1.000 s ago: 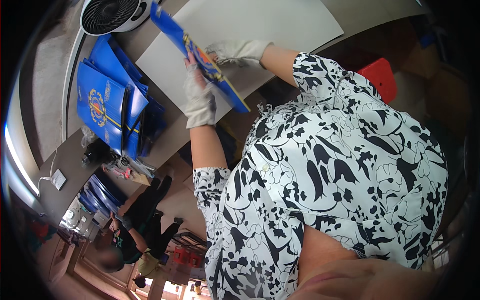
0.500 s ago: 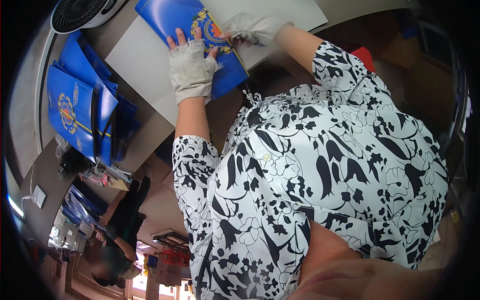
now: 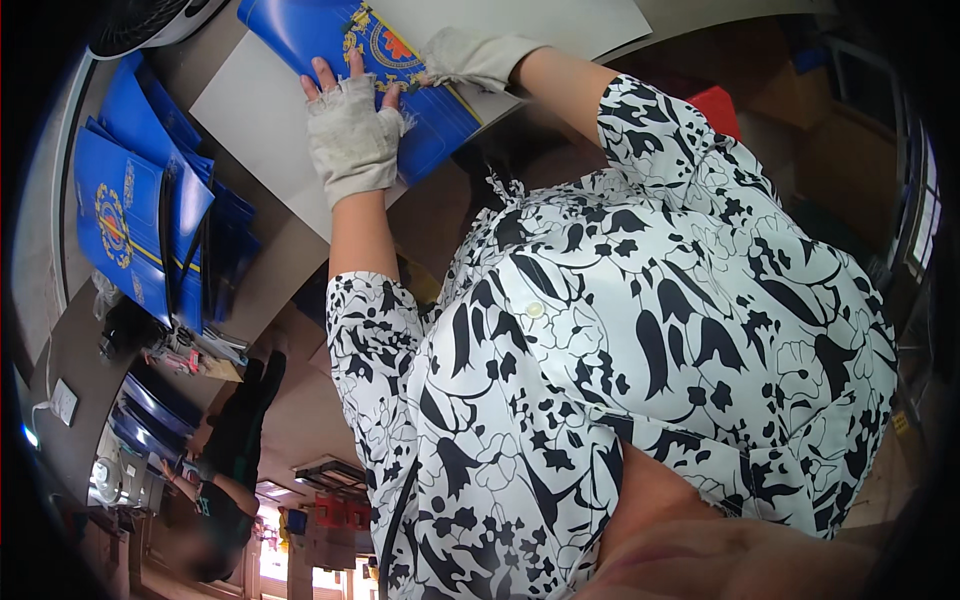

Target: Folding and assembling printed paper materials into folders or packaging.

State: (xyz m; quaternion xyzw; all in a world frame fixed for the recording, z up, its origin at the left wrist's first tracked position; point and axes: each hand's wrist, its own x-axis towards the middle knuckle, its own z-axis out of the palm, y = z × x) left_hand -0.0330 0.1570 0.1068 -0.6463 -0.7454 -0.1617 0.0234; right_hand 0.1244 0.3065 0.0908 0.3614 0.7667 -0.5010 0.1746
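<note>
A flat blue paper gift bag [image 3: 410, 80] is pinned to the surface [image 3: 260, 120] by the left hand [image 3: 350, 135], fingers spread; right hand [image 3: 470, 58] is clamped on its edge. Probably light, slick, easily creased, so best gripped by the edges.

Blue folder [image 3: 400, 90], gold-red emblem; grey gloves [image 3: 350, 140].

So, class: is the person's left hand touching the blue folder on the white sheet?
Touching. The head view shows the gloved left hand lying flat on the blue folder, bare fingertips pressed on its cover, no gap visible.

A flat blue package [image 3: 400, 70] with a gold emblem lies beside stacked blue ones [image 3: 140, 220].
</note>
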